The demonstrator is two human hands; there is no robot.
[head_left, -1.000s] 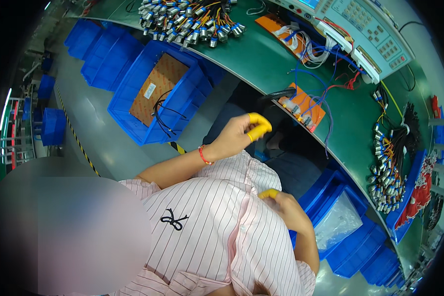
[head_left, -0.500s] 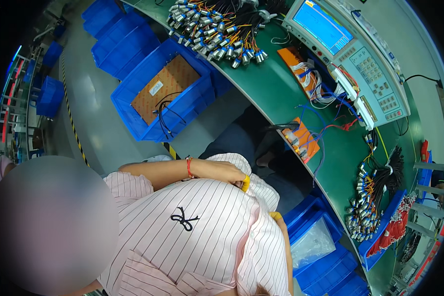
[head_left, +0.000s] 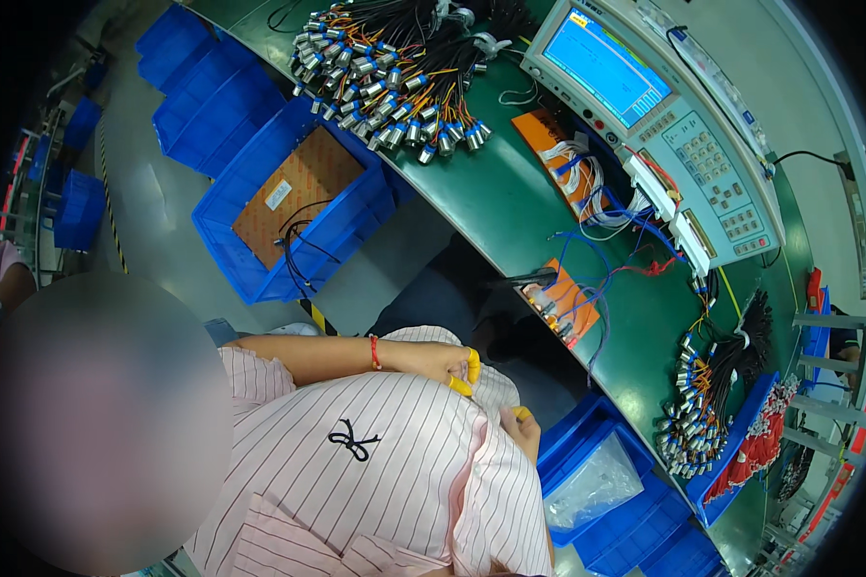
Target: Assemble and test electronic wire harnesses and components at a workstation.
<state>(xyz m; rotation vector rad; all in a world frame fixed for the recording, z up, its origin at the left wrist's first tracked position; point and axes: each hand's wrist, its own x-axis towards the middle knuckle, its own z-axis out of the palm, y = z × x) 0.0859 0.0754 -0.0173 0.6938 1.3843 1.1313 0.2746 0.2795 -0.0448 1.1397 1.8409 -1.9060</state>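
Observation:
My left hand, with a red bracelet at the wrist, rests low in front of my striped shirt. Its fingers are curled in, and yellow covers show on two of them. My right hand is close by on the right, partly behind the shirt; it too is curled, with yellow on a finger. A small gap separates the hands. What either one may hold is too small or hidden to make out. Both hands are at my lap, off the bench.
On the green bench lie bundles of metal-ended connector cables, a second bundle, a test instrument with a lit screen, orange fixture boards and a blue tray of red parts. Blue bins stand on both sides of me.
The whole view has shifted slightly, moving the bench left and down. More of my right hand shows beside the shirt. My left hand has turned, revealing a second yellow-covered finger.

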